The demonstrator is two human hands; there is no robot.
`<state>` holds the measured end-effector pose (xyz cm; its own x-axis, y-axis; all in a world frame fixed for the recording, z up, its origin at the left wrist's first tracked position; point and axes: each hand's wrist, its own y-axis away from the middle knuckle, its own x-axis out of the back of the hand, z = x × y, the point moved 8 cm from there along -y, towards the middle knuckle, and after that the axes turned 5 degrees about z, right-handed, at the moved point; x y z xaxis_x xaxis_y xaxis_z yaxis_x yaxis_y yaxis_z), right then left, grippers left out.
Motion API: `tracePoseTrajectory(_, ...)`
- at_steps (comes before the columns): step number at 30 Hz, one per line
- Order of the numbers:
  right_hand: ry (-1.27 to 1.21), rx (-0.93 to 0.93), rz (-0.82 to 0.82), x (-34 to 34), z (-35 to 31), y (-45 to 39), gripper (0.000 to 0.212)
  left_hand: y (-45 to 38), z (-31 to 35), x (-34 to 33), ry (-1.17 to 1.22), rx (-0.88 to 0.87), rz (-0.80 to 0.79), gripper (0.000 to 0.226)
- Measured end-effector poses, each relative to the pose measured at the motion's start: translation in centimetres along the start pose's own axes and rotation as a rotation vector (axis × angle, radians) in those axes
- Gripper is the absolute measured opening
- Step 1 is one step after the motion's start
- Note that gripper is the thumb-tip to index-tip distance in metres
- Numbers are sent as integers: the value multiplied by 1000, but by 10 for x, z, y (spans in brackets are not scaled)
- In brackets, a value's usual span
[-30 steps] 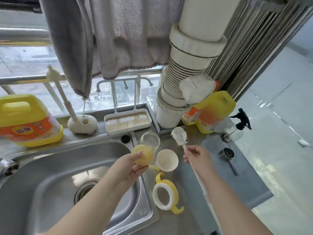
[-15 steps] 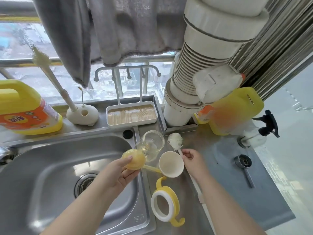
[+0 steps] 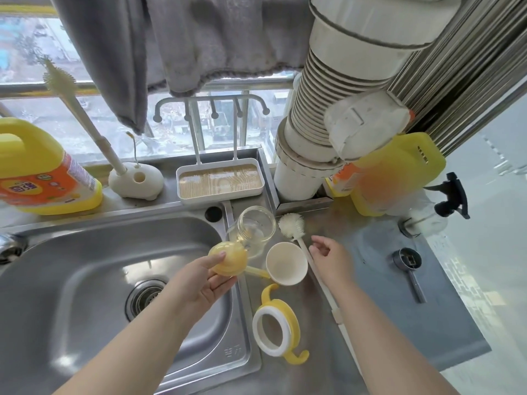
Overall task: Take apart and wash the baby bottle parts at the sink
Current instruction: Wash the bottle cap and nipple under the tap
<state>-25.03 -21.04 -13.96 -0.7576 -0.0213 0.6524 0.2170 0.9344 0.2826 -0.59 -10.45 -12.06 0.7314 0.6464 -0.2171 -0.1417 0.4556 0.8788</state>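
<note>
My left hand (image 3: 201, 280) holds a yellow dome-shaped bottle part (image 3: 228, 259) over the sink's right rim (image 3: 242, 315). A thin yellow straw (image 3: 256, 271) sticks out from it to the right. Just behind it the clear glass bottle body (image 3: 252, 229) lies on its side. A cream cap (image 3: 286, 263) sits on the counter with its open side up. The yellow and white handle ring (image 3: 278, 329) lies nearer me. My right hand (image 3: 330, 258) hovers loosely open beside the white bottle brush (image 3: 292, 225), which lies on the counter.
A steel sink (image 3: 94, 280) with a drain fills the left. Behind it stand a yellow detergent jug (image 3: 37, 169), a brush holder (image 3: 135, 181) and a white rack tray (image 3: 219, 182). On the right are another yellow jug (image 3: 396, 172), a spray bottle (image 3: 445, 203) and a small metal scoop (image 3: 407, 266).
My right hand has let go of the bottle brush, which now lies on the counter. My left hand keeps holding the yellow part in about the same place.
</note>
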Motion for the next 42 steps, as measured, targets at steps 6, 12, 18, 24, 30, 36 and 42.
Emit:
tracePoseTrajectory(6, -112, 213, 134, 20, -67, 28, 12, 9, 8, 15, 55, -36, -13, 7)
tracePoseTrajectory(12, -161, 415, -113, -27, -174, 64, 12, 33, 54, 45, 152, -152, -29, 9)
tracePoseTrajectory(18, -45, 564, -294, -115, -257, 84, 20, 46, 104, 103, 278, -286, 23, 4)
tracePoseTrajectory(24, 47, 430, -346, -195, -292, 50, 45, 35, 111, 155, 341, -295, 73, 7)
tracePoseTrajectory(30, -229, 246, -292, -239, -308, 18, 27, 19, 105, 196, 317, -305, 109, 10)
tracePoseTrajectory(36, -286, 328, -193, -229, -317, 24, 15, 21, 103, 220, 248, -354, 121, 16)
tracePoseTrajectory(42, -192, 729, -69, -187, -351, 93, 18, 42, 119, 240, -100, -563, 192, 13)
